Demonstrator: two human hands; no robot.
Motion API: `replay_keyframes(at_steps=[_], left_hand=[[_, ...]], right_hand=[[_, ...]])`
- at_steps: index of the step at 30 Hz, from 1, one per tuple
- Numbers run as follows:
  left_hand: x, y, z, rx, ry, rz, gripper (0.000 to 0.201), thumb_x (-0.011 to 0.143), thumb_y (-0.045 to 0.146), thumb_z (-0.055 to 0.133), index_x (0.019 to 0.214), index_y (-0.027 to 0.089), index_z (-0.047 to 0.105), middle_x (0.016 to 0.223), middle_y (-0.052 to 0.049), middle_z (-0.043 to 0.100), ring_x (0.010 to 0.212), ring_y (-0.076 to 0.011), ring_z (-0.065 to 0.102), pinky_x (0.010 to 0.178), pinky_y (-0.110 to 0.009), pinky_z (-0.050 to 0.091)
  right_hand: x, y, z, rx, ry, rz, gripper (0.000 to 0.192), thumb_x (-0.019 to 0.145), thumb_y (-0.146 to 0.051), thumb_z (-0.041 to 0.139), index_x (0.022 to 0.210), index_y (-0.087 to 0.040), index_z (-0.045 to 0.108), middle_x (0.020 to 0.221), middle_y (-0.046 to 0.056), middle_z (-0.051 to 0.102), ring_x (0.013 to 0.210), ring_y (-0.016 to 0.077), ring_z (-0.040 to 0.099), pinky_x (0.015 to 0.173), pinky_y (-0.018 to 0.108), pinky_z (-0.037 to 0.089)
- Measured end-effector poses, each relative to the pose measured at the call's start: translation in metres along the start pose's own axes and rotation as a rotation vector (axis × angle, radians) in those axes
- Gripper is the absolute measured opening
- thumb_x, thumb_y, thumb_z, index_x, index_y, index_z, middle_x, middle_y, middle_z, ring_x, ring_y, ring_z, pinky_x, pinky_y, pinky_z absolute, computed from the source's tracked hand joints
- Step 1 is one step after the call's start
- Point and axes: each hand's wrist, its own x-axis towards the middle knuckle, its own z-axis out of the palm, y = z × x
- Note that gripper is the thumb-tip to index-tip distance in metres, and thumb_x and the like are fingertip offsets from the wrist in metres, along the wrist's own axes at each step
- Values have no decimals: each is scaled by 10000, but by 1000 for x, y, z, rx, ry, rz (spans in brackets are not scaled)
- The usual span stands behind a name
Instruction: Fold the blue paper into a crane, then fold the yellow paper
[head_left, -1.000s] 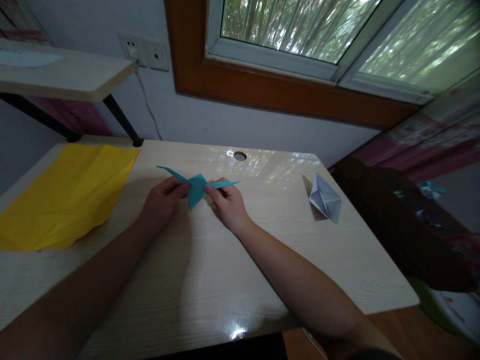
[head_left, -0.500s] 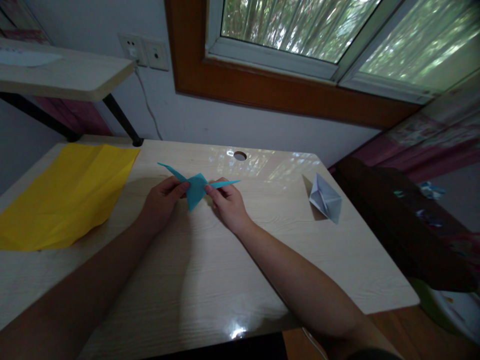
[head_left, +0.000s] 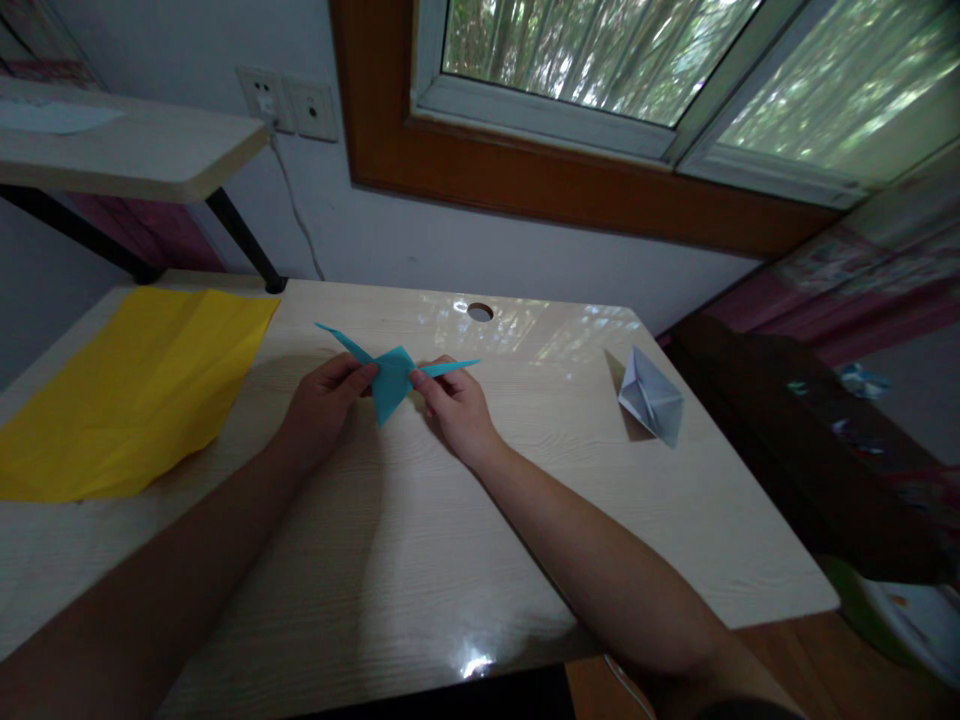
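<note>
A folded blue paper figure (head_left: pixel 391 382), shaped like an origami crane, is held over the middle of the desk. It has a wide pointed centre and two thin points spreading left and right. My left hand (head_left: pixel 324 398) pinches it between thumb and fingers at its left side, by the base of the left point. On the other side my right hand (head_left: pixel 459 408) pinches the base of the right point. The fingers behind the paper are partly hidden.
A yellow sheet (head_left: pixel 135 395) lies on the left of the desk (head_left: pixel 465 560). A folded white paper piece (head_left: pixel 651 396) stands at the right, near the desk's edge. A raised shelf (head_left: pixel 150 155) on black legs is at the back left. Behind the desk is a window (head_left: pixel 555 120).
Almost nothing differs. Both hands keep their pinch on the blue paper, and its lower tip and right point have shifted very slightly.
</note>
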Motion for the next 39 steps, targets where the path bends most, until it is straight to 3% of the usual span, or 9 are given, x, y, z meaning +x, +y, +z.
replay_keyframes(at_steps=[14,23,32,39], left_hand=[[0,1,0,1,10,-11,278,814,468,714,767,195,687,772,-25,711,773,-193,663,756,-294,535],[0,2,1,-29,-25,-65,354,734,480,809,927,185,773,994,-70,796,942,-254,713,888,-355,550],[-2,6,1,-8,-47,-84,254,719,420,797,846,199,792,897,-41,800,863,-247,721,852,-355,560],[-2,7,0,57,-32,-59,219,727,416,799,811,214,806,843,-24,799,833,-249,724,838,-352,558]], right_hand=[[0,2,-1,-20,6,-2,325,896,-552,685,821,-236,672,718,-13,515,630,136,486,580,278,410],[2,3,-1,-27,-3,-34,293,884,-504,714,801,-223,703,762,-4,532,646,127,488,592,275,406],[3,3,-2,1,-19,-41,221,858,-464,750,843,-245,772,814,12,574,695,142,530,598,282,423],[2,4,0,92,27,19,226,839,-462,768,893,-243,784,833,14,611,646,124,487,563,275,379]])
